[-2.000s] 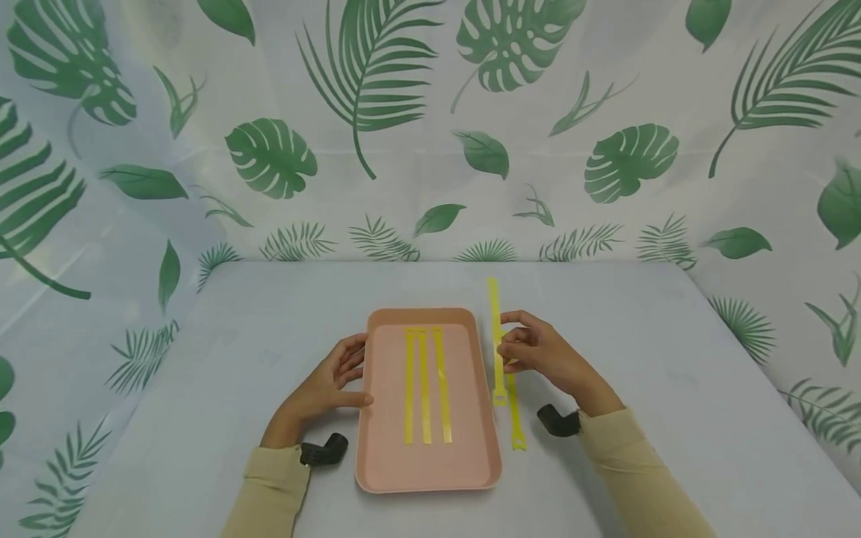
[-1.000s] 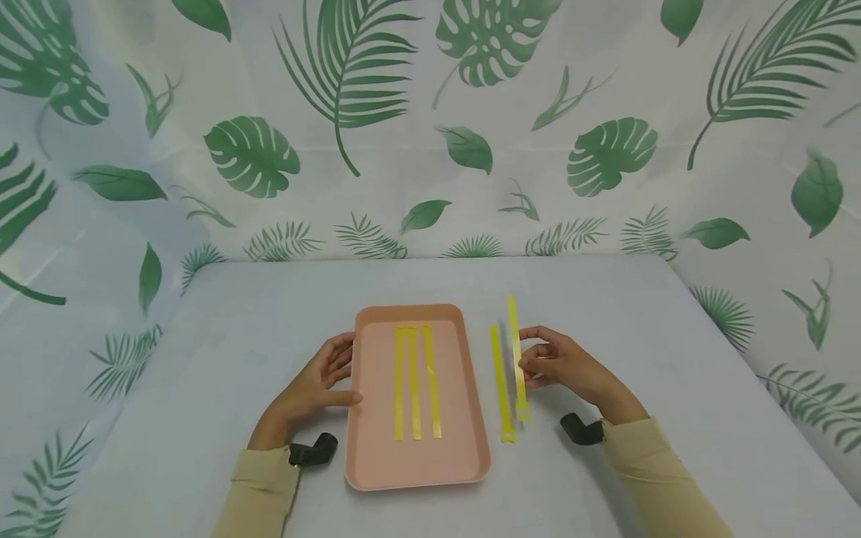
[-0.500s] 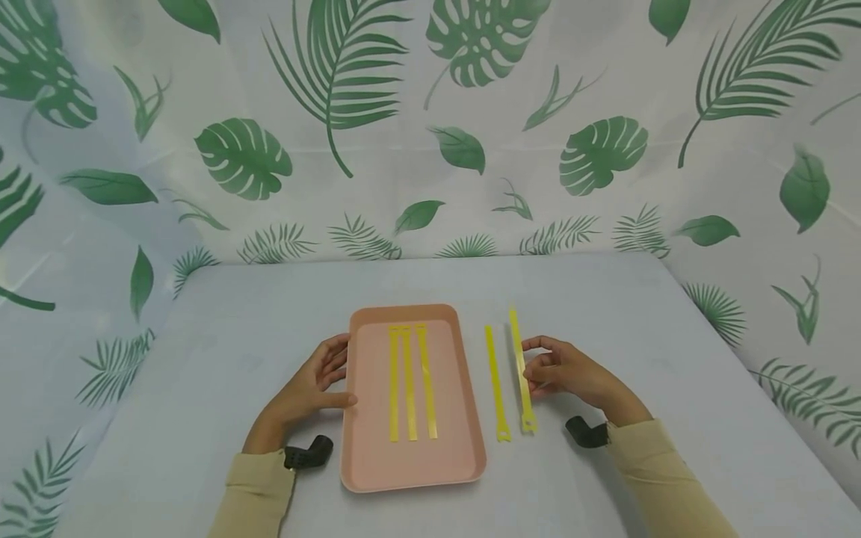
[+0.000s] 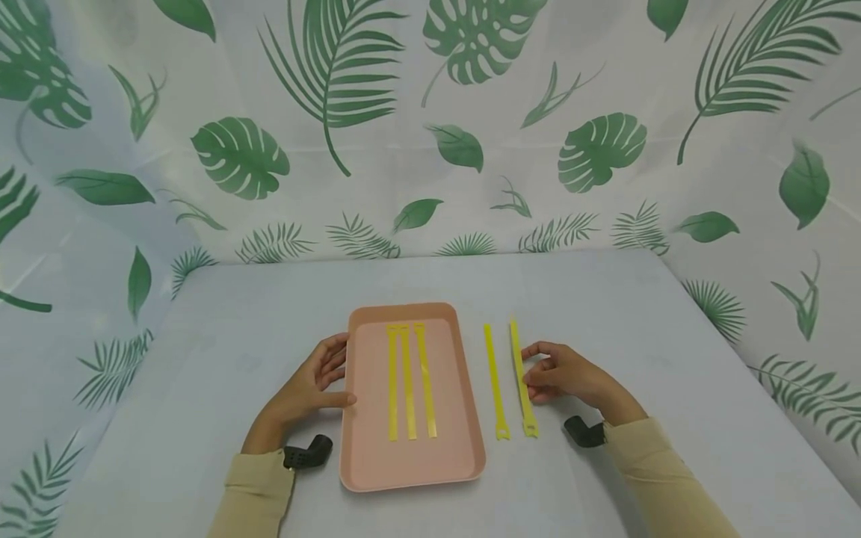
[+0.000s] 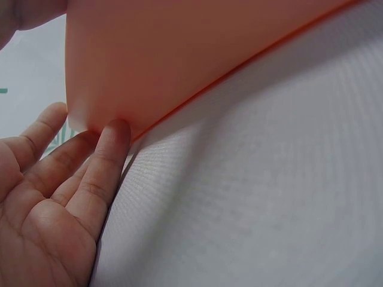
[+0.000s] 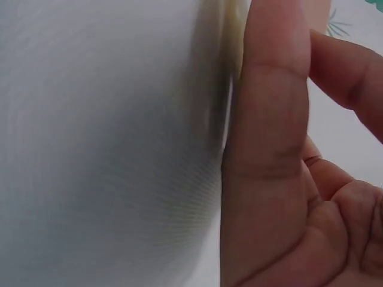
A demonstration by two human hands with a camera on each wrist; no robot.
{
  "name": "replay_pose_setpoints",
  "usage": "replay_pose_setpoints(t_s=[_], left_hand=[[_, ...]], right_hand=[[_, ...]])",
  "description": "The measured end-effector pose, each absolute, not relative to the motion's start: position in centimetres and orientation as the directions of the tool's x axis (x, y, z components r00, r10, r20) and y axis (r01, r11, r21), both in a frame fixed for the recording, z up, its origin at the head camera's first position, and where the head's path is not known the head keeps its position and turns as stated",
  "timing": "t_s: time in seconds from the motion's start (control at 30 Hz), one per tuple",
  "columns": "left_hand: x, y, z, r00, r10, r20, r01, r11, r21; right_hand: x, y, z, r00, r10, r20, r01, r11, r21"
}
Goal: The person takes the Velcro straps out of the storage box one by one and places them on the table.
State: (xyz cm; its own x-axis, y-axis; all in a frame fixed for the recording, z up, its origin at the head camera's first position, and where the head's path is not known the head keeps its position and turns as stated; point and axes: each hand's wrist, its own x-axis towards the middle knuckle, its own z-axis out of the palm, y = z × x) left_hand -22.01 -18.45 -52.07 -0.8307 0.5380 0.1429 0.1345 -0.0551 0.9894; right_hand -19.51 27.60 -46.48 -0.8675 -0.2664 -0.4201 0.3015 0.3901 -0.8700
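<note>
My right hand (image 4: 572, 379) pinches the edge of a yellow strap-style cable tie (image 4: 519, 366) with a slotted head. That tie lies low along the table, its head towards me. Just left of it, a second yellow cable tie (image 4: 494, 385) lies flat and nearly parallel. Three more yellow ties (image 4: 409, 385) lie lengthwise inside a pink tray (image 4: 410, 471), heads at the far end. Against the tray's left side rests my left hand (image 4: 312, 385), its thumb at the rim. In the left wrist view, its extended fingers (image 5: 111, 149) touch the tray's outer wall.
A pale cloth covers the table (image 4: 269, 314). Behind it and at the sides hangs a leaf-patterned curtain (image 4: 377, 149). Black wrist-worn devices sit at the left cuff (image 4: 308, 453) and the right cuff (image 4: 584, 431).
My right hand has carried its cable tie rightwards over the other loose tie and lowered it to the table beside that one. My left hand has stayed at the tray.
</note>
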Motion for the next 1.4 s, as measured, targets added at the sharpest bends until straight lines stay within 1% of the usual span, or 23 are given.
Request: replay_pose_setpoints(t_s=[0.2,0.33,0.5,0.63,0.87,1.0,1.2,1.4], left_hand=[[-22.0,-18.6,-51.9,-0.836,0.532,0.136,0.13,-0.049,0.99],[-22.0,-18.6,-52.0,-0.837,0.53,0.139,0.129,-0.055,0.99],[-22.0,-18.8,-52.2,-0.837,0.529,0.136,0.126,-0.056,0.99],[-22.1,-18.9,-52.3,-0.834,0.534,0.141,0.125,-0.065,0.99],[-22.2,-18.8,-52.6,-0.822,0.549,0.152,0.129,-0.081,0.988],[-22.2,-18.7,-52.5,-0.822,0.55,0.146,0.121,-0.083,0.989],[-22.2,-18.7,-52.4,-0.826,0.549,0.126,0.101,-0.075,0.992],[-22.3,-18.7,-52.2,-0.822,0.554,0.133,0.099,-0.09,0.991]], right_hand=[[-19.5,27.0,-46.4,-0.871,-0.229,-0.435,0.319,0.41,-0.855],[-19.4,26.9,-46.1,-0.879,-0.2,-0.434,0.31,0.451,-0.837],[-19.6,27.2,-45.6,-0.898,-0.195,-0.394,0.251,0.507,-0.825],[-20.0,27.4,-45.3,-0.913,-0.257,-0.317,0.158,0.494,-0.855],[-20.8,27.5,-45.7,-0.89,-0.396,-0.227,0.023,0.458,-0.889],[-21.4,27.3,-46.0,-0.884,-0.423,-0.196,-0.006,0.432,-0.902],[-22.1,26.5,-45.9,-0.888,-0.419,-0.188,-0.003,0.414,-0.91],[-22.8,25.6,-45.5,-0.886,-0.429,-0.174,-0.024,0.418,-0.908]])
